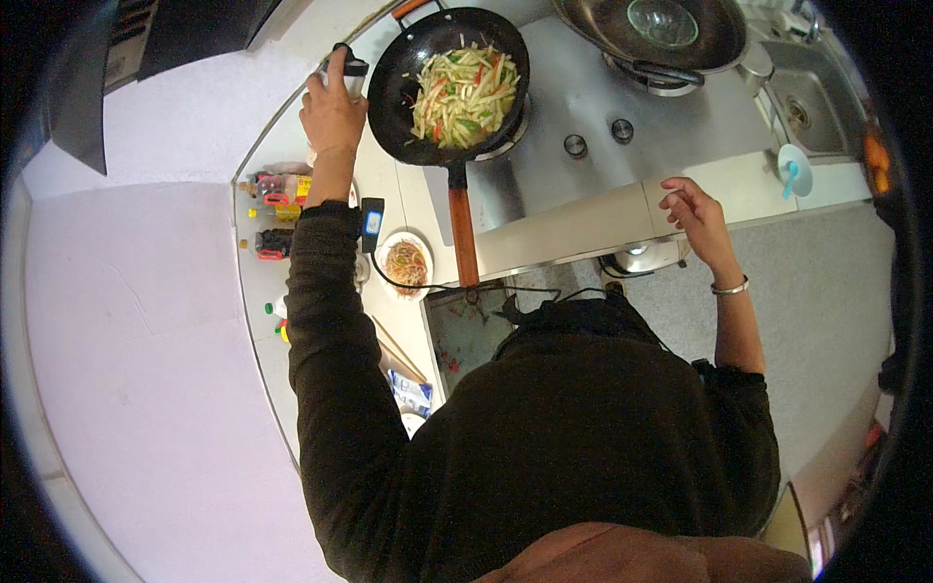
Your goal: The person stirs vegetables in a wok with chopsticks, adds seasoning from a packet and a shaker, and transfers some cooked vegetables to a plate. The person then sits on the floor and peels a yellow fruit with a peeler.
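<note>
My left hand [334, 113] is on a jar with a dark lid [355, 67], just left of a black wok [393, 109]. The wok sits on the stove's left burner, its wooden handle [462, 237] pointing towards me. In it lie shredded pale green vegetables [466, 95] with red and green strips. My right hand [691, 211] hangs over the counter's front edge, fingers loosely curled and apart, with nothing in it. A bracelet is on that wrist. Below the wok, a plate of shredded food [406, 266] stands on the counter.
A second wok [583, 29] with a glass bowl [662, 22] stands on the right burner. Further right are a sink [816, 95] and a small pale blue dish [794, 171]. Several bottles [273, 189] stand along the left wall. Chopsticks [399, 350] lie near my left arm.
</note>
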Tool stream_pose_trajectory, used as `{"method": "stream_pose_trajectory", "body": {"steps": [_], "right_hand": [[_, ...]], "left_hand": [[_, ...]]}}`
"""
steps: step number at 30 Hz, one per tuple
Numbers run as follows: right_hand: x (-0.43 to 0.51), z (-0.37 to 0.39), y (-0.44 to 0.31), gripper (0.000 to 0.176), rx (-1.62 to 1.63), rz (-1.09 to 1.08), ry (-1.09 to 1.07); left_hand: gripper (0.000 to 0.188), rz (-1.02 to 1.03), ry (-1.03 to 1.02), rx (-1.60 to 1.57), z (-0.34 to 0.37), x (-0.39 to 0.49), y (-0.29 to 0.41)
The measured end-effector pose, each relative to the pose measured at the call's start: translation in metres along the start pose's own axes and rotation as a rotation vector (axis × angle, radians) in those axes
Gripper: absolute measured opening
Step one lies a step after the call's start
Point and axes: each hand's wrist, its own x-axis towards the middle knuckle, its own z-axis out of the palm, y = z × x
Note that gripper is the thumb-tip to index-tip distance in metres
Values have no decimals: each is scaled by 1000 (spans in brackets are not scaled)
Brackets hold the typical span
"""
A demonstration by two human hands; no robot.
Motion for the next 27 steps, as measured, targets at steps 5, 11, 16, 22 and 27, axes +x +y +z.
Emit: {"method": "stream_pose_trajectory", "body": {"steps": [5, 11, 16, 22, 27], "right_hand": [[5, 12, -17, 26, -9, -23, -41], [10, 71, -95, 32, 96, -277, -160], [7, 174, -183, 51, 113, -629, -195], [-21, 274, -221, 42, -374, -920, -632], [-51, 347, -216, 36, -347, -1122, -672]], "left_hand": [[87, -91, 37, -277, -14, -11, -3], [102, -182, 92, -969, -62, -77, 0], [117, -186, -117, -1083, -110, -187, 15], [118, -450, -335, -1467, -136, -284, -3], [113, -628, -222, -1548, -139, -343, -39]]}}
